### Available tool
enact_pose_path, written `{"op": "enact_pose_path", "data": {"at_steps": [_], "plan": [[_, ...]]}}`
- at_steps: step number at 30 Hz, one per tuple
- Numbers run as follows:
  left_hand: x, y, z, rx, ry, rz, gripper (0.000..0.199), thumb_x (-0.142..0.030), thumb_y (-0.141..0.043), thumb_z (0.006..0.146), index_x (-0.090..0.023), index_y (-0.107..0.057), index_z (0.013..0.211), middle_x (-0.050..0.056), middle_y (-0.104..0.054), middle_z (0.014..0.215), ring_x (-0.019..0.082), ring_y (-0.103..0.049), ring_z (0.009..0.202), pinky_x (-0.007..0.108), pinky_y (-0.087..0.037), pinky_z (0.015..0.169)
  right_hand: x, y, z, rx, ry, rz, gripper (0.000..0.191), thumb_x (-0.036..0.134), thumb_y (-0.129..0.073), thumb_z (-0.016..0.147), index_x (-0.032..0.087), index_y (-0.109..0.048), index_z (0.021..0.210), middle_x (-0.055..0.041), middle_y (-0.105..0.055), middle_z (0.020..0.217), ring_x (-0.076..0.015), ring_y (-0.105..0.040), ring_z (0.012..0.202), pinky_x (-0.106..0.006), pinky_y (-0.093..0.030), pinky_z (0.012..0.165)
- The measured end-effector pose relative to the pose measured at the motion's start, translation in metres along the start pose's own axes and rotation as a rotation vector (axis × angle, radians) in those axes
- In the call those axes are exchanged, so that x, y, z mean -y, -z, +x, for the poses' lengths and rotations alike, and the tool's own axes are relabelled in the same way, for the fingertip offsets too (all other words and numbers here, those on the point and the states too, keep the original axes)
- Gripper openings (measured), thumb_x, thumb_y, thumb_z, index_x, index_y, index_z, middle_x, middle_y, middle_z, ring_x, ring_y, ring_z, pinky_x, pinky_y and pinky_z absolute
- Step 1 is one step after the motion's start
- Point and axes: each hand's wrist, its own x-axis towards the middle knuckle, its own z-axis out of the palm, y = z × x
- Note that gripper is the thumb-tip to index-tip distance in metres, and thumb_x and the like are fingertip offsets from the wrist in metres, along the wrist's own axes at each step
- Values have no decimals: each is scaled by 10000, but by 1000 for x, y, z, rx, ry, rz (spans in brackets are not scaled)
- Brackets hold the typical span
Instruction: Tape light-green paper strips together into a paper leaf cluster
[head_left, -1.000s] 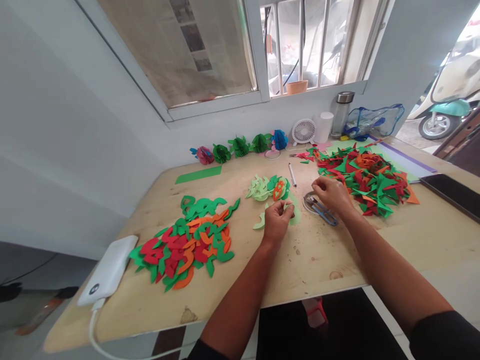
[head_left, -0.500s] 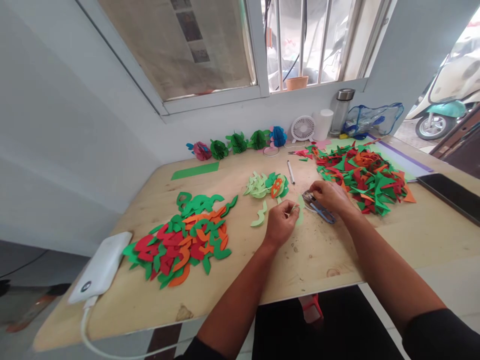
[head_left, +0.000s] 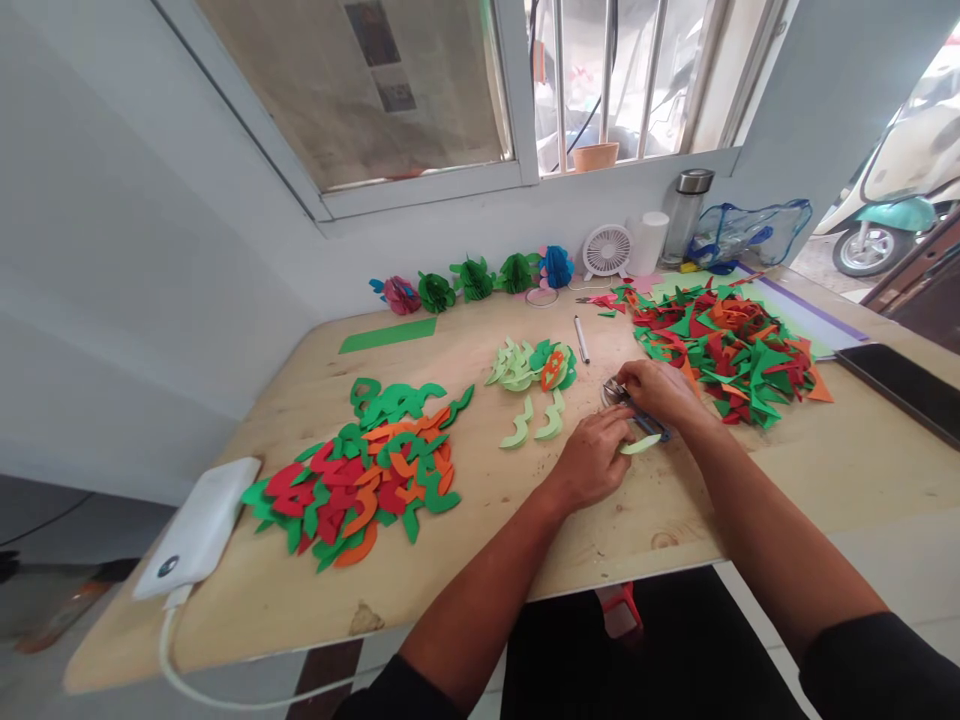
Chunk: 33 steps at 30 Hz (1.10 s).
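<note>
My left hand (head_left: 596, 457) holds a pale green paper cutout (head_left: 641, 444) low over the table, its fingers reaching to the tool beside my right hand. A small metal tool (head_left: 616, 392) with a silvery head and blue-grey handle lies under my right hand (head_left: 654, 388), whose fingers are closed on it. The exact kind of tool is hidden by both hands. To the left of my left hand lie two loose pale green wavy cutouts, one of them a curved strip (head_left: 552, 415). Behind them sits a pile of pale green cutouts (head_left: 514, 364), with an orange spotted piece (head_left: 554, 369) on green ones.
Red, orange and green cutouts (head_left: 360, 480) are heaped at left, pointed paper scraps (head_left: 727, 345) at right. A white pen (head_left: 582, 340), small fan (head_left: 607, 252), glass bottle (head_left: 684, 218) and paper figures (head_left: 475, 279) stand or lie further back. A white power bank (head_left: 199, 525) and a phone (head_left: 904, 382) flank the work.
My left hand has moved right toward the tool with a pale green cutout in its fingers. A second wavy pale green cutout now shows on the table. My right hand stays at the tool.
</note>
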Motion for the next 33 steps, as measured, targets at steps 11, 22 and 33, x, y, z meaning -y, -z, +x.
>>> {"op": "enact_pose_path", "data": {"at_steps": [11, 22, 33], "plan": [[2, -2, 1, 67, -18, 83, 211, -71, -494, 702, -163, -582, 871, 130, -565, 1274, 238, -421, 1282, 428, -319, 1061, -2, -6, 2, -44, -14, -1, 253, 189, -460, 786, 236, -681, 899, -60, -716, 946, -200, -619, 881, -259, -367, 650], [0, -1, 1, 78, -14, 103, 218, -74, -478, 713, -168, -579, 883, 131, -569, 1267, 235, -427, 1275, 427, -330, 1048, -1, -3, 1, -32, -2, -16, 240, 190, -452, 776, 230, -675, 855, -59, -715, 919, -204, -614, 856, -266, -347, 620], [0, -1, 1, 67, -12, 99, 220, -69, -483, 700, -178, -560, 876, 123, -557, 1284, 232, -441, 1262, 423, -340, 1042, -4, -9, 4, -51, -13, 5, 199, 256, -484, 769, 227, -659, 858, -44, -708, 878, -189, -602, 801, -258, -328, 596]]}}
